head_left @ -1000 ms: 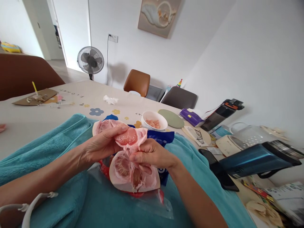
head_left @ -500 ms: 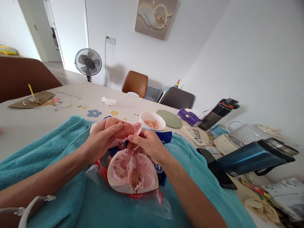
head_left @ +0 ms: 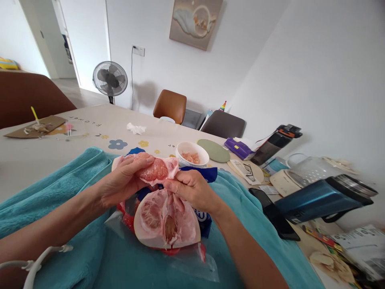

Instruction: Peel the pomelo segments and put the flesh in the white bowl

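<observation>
My left hand is closed around a pink pomelo segment, thumb across its top. The pale membrane at the segment's right end is pinched between the thumb and fingers of my right hand. Just below both hands lies a large opened piece of pomelo, with thick white rind and hollow pink pockets. It rests on a clear, red and blue plastic bag. Behind my right hand stands a white bowl holding loose pink pomelo flesh.
A teal towel covers the near table. At right are a phone, a blue tumbler, a dark bottle, eyeglasses and a purple tissue pack. A crumpled tissue and a green mat lie farther back.
The segment has turned so more bare pink flesh faces me. My right hand has shifted slightly right and down, still pinching the membrane. The view has moved a little.
</observation>
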`<state>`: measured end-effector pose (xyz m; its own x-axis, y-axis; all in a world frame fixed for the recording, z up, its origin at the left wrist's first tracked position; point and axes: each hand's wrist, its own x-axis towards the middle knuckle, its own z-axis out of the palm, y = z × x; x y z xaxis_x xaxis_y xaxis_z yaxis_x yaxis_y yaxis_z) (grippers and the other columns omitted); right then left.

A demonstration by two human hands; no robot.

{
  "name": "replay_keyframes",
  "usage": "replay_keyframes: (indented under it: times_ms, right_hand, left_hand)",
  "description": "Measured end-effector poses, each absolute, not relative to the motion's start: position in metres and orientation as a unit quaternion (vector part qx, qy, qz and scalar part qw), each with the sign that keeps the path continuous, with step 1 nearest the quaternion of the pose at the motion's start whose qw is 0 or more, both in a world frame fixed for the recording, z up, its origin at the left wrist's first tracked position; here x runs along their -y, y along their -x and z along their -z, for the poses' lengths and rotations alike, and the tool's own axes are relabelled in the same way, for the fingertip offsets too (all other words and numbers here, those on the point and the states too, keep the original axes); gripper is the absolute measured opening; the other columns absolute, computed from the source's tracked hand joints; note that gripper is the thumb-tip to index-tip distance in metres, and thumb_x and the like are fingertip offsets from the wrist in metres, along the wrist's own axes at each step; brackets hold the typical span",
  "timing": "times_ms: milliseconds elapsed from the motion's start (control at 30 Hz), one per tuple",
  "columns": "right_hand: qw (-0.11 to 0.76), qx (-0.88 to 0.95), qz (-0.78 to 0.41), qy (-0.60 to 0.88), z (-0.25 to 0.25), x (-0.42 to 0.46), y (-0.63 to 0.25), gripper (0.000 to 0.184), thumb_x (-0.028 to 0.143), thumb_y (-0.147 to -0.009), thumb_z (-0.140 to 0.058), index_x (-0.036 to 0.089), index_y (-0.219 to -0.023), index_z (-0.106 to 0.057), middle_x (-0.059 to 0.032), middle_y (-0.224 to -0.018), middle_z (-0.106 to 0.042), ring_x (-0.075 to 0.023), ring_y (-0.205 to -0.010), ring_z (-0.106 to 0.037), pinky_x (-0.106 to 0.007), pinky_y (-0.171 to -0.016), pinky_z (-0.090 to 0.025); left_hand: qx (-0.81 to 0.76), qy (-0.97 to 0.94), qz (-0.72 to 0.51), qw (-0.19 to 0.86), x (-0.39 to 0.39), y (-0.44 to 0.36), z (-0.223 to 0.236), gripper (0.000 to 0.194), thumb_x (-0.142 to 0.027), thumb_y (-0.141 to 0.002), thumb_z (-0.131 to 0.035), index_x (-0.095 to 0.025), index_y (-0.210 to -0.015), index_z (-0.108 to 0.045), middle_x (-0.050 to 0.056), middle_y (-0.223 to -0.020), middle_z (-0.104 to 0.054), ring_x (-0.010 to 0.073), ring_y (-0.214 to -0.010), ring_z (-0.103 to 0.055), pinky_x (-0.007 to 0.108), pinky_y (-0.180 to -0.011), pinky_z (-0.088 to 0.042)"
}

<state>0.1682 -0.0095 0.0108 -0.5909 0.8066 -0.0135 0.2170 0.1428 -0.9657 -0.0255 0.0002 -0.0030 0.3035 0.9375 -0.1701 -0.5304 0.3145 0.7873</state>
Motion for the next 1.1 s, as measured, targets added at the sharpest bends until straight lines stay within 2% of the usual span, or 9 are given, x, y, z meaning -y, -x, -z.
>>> replay_keyframes:
  times_ms: [133,267,367,467,567,667,767,867,1100]
  right_hand:
    - [0.253,0.723,-0.546,0.340,-0.011,0.011,-0.169,0.045,0.049,-0.086,-0.061,0.018,-0.055,-0.048,0.0042,-0.041,-0.052,-0.0079,-0.036,-0.050,-0.021,-0.042,-0.034]
    - [0.285,0.672,-0.600,0.328,-0.005,0.005,-0.166,0.039,0.050,-0.085,-0.062,0.018,-0.064,-0.054,0.0076,-0.042,-0.048,-0.0095,-0.038,-0.054,-0.023,-0.049,-0.042]
    - [0.279,0.663,-0.594,0.360,-0.004,0.000,-0.166,0.035,0.047,-0.086,-0.062,0.014,-0.074,-0.061,0.0032,-0.051,-0.059,-0.0095,-0.044,-0.057,-0.023,-0.052,-0.045]
    - [0.264,0.668,-0.570,0.398,-0.009,-0.003,-0.173,0.026,0.039,-0.085,-0.065,0.014,-0.084,-0.065,-0.0018,-0.071,-0.068,-0.0104,-0.056,-0.062,-0.023,-0.057,-0.047]
    - [0.336,0.680,-0.480,0.440,-0.015,-0.003,-0.180,0.022,0.033,-0.083,-0.065,0.016,-0.097,-0.066,-0.0049,-0.092,-0.071,-0.0143,-0.077,-0.066,-0.026,-0.067,-0.051]
    - [0.417,0.707,-0.348,0.452,-0.019,0.002,-0.180,0.025,0.033,-0.085,-0.064,0.020,-0.106,-0.067,-0.0041,-0.100,-0.071,-0.0166,-0.090,-0.066,-0.029,-0.075,-0.052]
    - [0.395,0.768,-0.249,0.438,-0.022,0.007,-0.175,0.016,0.027,-0.089,-0.059,0.023,-0.100,-0.071,-0.0019,-0.097,-0.073,-0.0163,-0.092,-0.066,-0.029,-0.080,-0.052]
    - [0.372,0.809,-0.164,0.424,-0.020,0.012,-0.169,0.017,0.020,-0.092,-0.054,0.022,-0.095,-0.071,-0.0020,-0.094,-0.073,-0.0159,-0.091,-0.067,-0.029,-0.081,-0.053]
    - [0.362,0.836,0.052,0.408,-0.004,0.023,-0.155,0.023,0.013,-0.096,-0.041,0.012,-0.101,-0.064,-0.0123,-0.100,-0.069,-0.0187,-0.093,-0.067,-0.030,-0.081,-0.055]
  left_hand:
    - [-0.316,-0.272,-0.458,0.785,0.000,0.022,0.001,0.011,-0.017,-0.078,-0.069,-0.011,-0.087,-0.070,0.009,-0.083,-0.068,0.0161,-0.075,-0.066,0.027,-0.070,-0.060]
    - [-0.349,-0.291,-0.487,0.746,0.001,0.020,-0.002,0.008,-0.019,-0.078,-0.069,-0.012,-0.080,-0.067,0.006,-0.080,-0.065,0.0146,-0.070,-0.063,0.029,-0.067,-0.060]
    - [-0.381,-0.332,-0.503,0.701,0.002,0.021,-0.001,0.014,-0.026,-0.077,-0.071,-0.015,-0.078,-0.064,0.003,-0.079,-0.063,0.0143,-0.072,-0.062,0.028,-0.067,-0.059]
    - [-0.415,-0.354,-0.504,0.670,0.004,0.023,0.000,0.020,-0.033,-0.073,-0.075,-0.019,-0.081,-0.062,0.000,-0.080,-0.063,0.0146,-0.077,-0.061,0.027,-0.069,-0.057]
    - [-0.440,-0.370,-0.503,0.645,0.006,0.023,0.000,0.027,-0.038,-0.070,-0.077,-0.021,-0.083,-0.062,0.000,-0.082,-0.064,0.0163,-0.083,-0.061,0.028,-0.071,-0.056]
    - [-0.439,-0.404,-0.496,0.631,0.008,0.021,-0.001,0.031,-0.040,-0.069,-0.078,-0.021,-0.088,-0.062,0.002,-0.089,-0.067,0.0194,-0.087,-0.064,0.029,-0.072,-0.055]
    - [-0.438,-0.437,-0.499,0.606,0.010,0.020,-0.003,0.034,-0.038,-0.064,-0.081,-0.020,-0.087,-0.064,0.004,-0.090,-0.069,0.0208,-0.084,-0.066,0.029,-0.070,-0.056]
    - [-0.450,-0.452,-0.509,0.578,0.011,0.020,-0.002,0.041,-0.035,-0.060,-0.084,-0.021,-0.093,-0.065,0.004,-0.088,-0.070,0.0214,-0.082,-0.067,0.029,-0.068,-0.057]
    - [-0.411,-0.441,-0.549,0.579,0.009,0.020,0.006,0.051,-0.027,-0.061,-0.084,-0.022,-0.106,-0.062,0.004,-0.099,-0.072,0.0228,-0.087,-0.070,0.032,-0.075,-0.058]
